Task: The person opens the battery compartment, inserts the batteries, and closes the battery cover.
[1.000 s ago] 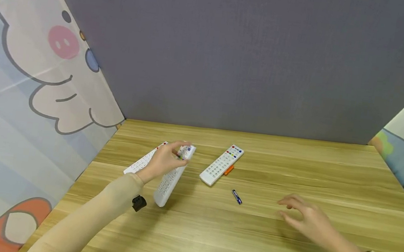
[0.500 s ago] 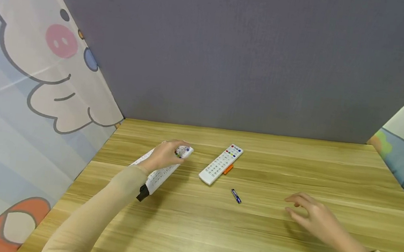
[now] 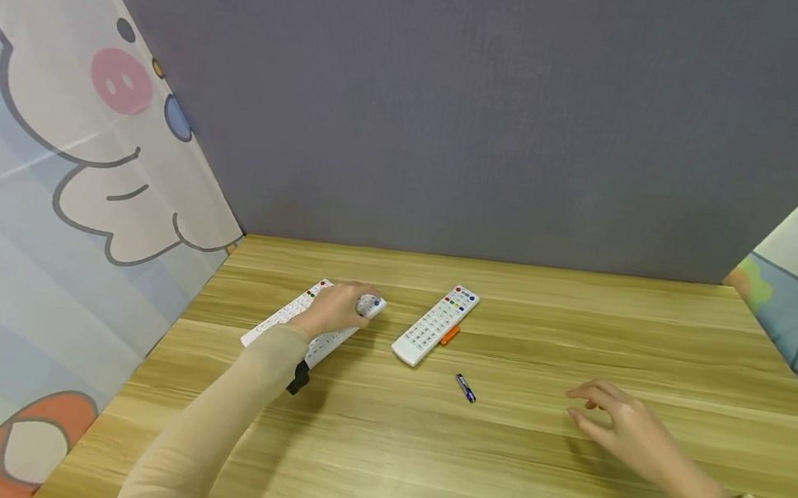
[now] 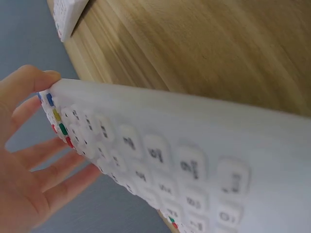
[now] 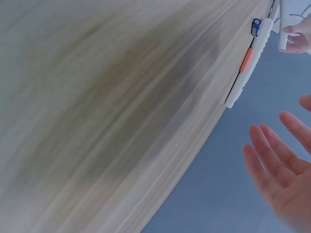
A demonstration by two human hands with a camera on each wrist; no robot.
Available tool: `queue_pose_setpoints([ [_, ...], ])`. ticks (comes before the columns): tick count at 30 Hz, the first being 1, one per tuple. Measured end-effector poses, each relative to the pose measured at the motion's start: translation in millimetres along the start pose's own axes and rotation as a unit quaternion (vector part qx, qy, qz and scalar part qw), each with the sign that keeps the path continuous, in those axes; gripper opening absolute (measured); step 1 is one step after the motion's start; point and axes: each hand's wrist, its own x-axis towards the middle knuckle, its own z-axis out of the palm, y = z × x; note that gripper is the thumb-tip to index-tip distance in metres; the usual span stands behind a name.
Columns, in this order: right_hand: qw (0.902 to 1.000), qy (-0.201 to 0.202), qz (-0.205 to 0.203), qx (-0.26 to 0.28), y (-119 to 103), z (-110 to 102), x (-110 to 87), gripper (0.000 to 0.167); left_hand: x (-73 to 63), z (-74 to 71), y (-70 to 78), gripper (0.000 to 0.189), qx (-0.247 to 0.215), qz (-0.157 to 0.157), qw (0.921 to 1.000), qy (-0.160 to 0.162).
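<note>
My left hand point(image 3: 335, 309) holds a white remote control point(image 4: 146, 121) by its top end, thumb on one edge and fingers on the other. In the left wrist view its keypad faces the palm side, with coloured buttons near the fingers. Just left of it on the table lies a second white remote point(image 3: 277, 325), partly hidden by the hand. A third white remote point(image 3: 434, 328) rests in the middle, slanted. My right hand point(image 3: 627, 431) hovers over the table's right side, fingers loosely bent and holding nothing.
Against the middle remote's right edge sits a small orange piece point(image 3: 450, 336). A small blue battery point(image 3: 466, 388) lies nearer to me. Behind the wooden table point(image 3: 583, 330) rises a grey panel point(image 3: 459, 123), with a cartoon-printed cloth point(image 3: 12, 235) along the left side.
The remote in my left hand has swung round and come down, its lower end moving away from me, alongside the left remote. My right hand has drifted slightly right.
</note>
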Motion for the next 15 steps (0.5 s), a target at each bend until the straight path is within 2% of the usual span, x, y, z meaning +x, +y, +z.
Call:
queue_pose_setpoints([
  [9,1.0,-0.007,0.001,-0.001,0.2,0.8,-0.7,0.025,6.9,8.1,-1.8,0.051,0.017,-0.002,0.9998,-0.013],
  [15,0.9999,-0.006,-0.009,0.0,1.2,1.9,-0.5,0.026,10.3,12.6,-2.0,0.051,0.03,-0.012,0.9984,-0.046],
])
